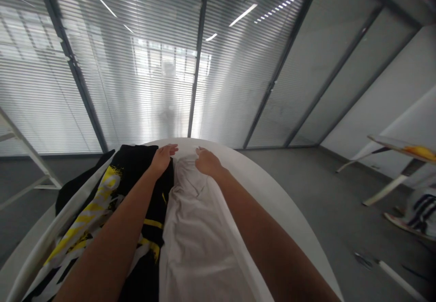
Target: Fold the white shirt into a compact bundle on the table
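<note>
A garment with a black, yellow and white print (98, 197) lies on a round white table (269, 188), draping past its left edge. Beside it on the right stretches wrinkled pale grey-white cloth (200, 247); I cannot tell if both are one piece. My left hand (164, 157) is open at the far edge of the black fabric, its fingers pointing right. Across a small gap, my right hand (207, 161) is over the far end of the pale cloth, its fingers loosely bent and apart, with nothing visible in them. Both forearms pass over the fabric.
Behind the table runs a glass partition with blinds (163, 88). To the left is a white metal frame (30, 156). On the right are another table (391, 143) bearing something yellow, a person's shoe (402, 225) and a white bar (398, 277) on the grey floor.
</note>
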The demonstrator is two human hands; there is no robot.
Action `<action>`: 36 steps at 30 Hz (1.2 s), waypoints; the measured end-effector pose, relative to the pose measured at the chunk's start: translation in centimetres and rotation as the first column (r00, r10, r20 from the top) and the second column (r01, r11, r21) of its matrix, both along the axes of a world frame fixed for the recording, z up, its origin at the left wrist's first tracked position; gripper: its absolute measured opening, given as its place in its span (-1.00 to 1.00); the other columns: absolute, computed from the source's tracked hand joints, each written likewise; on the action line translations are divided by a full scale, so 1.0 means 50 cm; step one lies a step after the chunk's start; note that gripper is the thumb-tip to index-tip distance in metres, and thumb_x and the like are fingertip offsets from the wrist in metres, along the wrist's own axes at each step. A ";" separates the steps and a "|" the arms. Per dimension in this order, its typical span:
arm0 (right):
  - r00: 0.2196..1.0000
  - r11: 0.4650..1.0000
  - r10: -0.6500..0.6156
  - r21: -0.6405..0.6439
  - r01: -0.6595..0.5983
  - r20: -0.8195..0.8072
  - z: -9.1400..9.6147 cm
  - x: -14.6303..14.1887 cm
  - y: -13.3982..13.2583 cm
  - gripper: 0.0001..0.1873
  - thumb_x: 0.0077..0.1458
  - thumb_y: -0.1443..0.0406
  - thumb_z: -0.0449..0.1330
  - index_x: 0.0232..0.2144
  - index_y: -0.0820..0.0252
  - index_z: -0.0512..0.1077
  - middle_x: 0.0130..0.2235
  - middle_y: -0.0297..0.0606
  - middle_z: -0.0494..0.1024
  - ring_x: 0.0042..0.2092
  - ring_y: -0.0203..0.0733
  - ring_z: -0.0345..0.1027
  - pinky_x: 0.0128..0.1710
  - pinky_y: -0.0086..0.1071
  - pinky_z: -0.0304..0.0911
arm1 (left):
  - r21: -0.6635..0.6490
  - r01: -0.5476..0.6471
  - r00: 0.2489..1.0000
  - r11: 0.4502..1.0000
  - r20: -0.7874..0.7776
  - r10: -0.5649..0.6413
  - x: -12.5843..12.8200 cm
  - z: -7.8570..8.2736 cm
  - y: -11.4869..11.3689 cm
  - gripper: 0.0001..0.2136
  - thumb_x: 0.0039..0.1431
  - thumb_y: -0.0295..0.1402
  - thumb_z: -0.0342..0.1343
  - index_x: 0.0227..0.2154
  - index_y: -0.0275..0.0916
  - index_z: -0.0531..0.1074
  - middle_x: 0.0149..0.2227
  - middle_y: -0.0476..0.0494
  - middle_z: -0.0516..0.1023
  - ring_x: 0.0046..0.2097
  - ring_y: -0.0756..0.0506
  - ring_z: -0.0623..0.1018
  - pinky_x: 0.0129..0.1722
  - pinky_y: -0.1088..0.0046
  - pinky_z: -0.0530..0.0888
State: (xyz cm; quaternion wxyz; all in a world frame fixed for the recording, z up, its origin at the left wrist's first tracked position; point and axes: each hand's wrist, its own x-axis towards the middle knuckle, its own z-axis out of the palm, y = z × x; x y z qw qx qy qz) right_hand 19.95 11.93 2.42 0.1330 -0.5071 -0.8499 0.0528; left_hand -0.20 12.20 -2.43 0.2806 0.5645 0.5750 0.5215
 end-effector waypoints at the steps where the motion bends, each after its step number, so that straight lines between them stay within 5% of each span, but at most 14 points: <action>1: 0.999 0.999 0.033 -0.009 -0.032 0.008 -0.014 -0.031 -0.010 -0.44 0.10 0.40 0.03 0.18 0.32 0.30 0.25 -0.04 0.28 0.24 -0.10 0.19 0.21 -0.31 0.15 | -0.013 -0.012 0.996 1.000 0.085 0.013 -0.007 0.000 -0.003 -0.47 0.26 -0.13 -0.27 0.01 -0.29 0.47 -0.04 -0.31 0.58 -0.04 -0.20 0.56 -0.13 0.19 0.51; 5: 0.997 0.995 0.067 -0.075 -0.064 0.035 -0.074 -0.109 -0.051 -0.50 0.13 0.35 0.02 0.13 0.27 0.32 0.27 -0.01 0.23 0.16 -0.05 0.31 0.10 -0.25 0.26 | -0.086 -0.020 0.929 0.996 0.366 0.050 -0.015 -0.008 -0.010 -0.43 0.22 -0.03 -0.22 -0.01 -0.36 0.47 -0.05 -0.39 0.58 -0.08 -0.18 0.57 -0.16 0.24 0.51; 9: 0.999 0.998 0.020 -0.062 -0.019 0.025 -0.097 -0.120 -0.077 -0.46 0.16 0.27 0.01 0.20 0.20 0.22 0.33 -0.03 0.11 0.10 0.01 0.37 0.02 -0.16 0.32 | -0.097 0.001 0.995 0.995 0.095 0.008 -0.009 -0.020 -0.007 -0.46 0.27 -0.15 -0.29 0.05 -0.36 0.43 -0.07 -0.35 0.59 -0.07 -0.15 0.59 -0.10 0.28 0.50; 15: 0.999 0.999 0.045 -0.018 -0.045 -0.016 -0.100 -0.104 -0.090 -0.36 0.16 0.28 0.01 0.29 0.16 0.08 0.31 -0.04 0.15 0.11 0.01 0.34 0.03 -0.16 0.28 | -0.092 0.039 0.973 0.995 -0.223 -0.059 0.009 -0.027 0.000 -0.59 0.27 -0.25 -0.19 -0.05 -0.28 0.51 -0.11 -0.21 0.62 -0.05 -0.13 0.56 0.09 0.32 0.37; 22: 0.972 0.972 0.234 -0.007 -0.234 0.035 -0.109 -0.072 -0.115 -0.73 0.16 0.29 0.06 -0.18 0.25 0.50 -0.05 -0.05 0.52 0.04 -0.07 0.36 0.11 -0.24 0.15 | -0.180 0.030 0.822 0.983 -0.555 -0.127 0.045 -0.044 -0.010 -0.68 0.27 -0.25 -0.07 -0.27 -0.24 0.58 -0.17 -0.25 0.63 -0.04 -0.16 0.57 0.01 0.37 0.39; 31: 0.968 0.959 0.178 -0.191 -0.211 -0.177 -0.082 0.054 -0.194 -0.44 0.09 0.37 0.06 0.17 0.17 0.27 0.07 -0.10 0.43 0.03 -0.13 0.35 0.02 -0.33 0.20 | -0.176 -0.067 0.625 0.982 -0.775 -0.097 0.046 -0.045 -0.007 -0.66 0.26 -0.29 -0.11 -0.12 -0.18 0.57 -0.06 -0.21 0.60 -0.01 -0.15 0.54 0.00 0.39 0.39; 36: 0.973 0.896 0.157 -0.389 -0.212 -0.169 -0.068 0.118 -0.191 -0.56 0.02 0.33 0.12 0.00 0.24 0.41 -0.13 -0.14 0.53 -0.10 -0.11 0.39 -0.11 -0.35 0.24 | -0.133 -0.093 0.538 0.987 -0.841 -0.063 0.058 -0.049 -0.023 -0.63 0.22 -0.38 -0.09 0.00 -0.21 0.50 0.04 -0.28 0.53 0.07 -0.24 0.47 0.05 0.24 0.35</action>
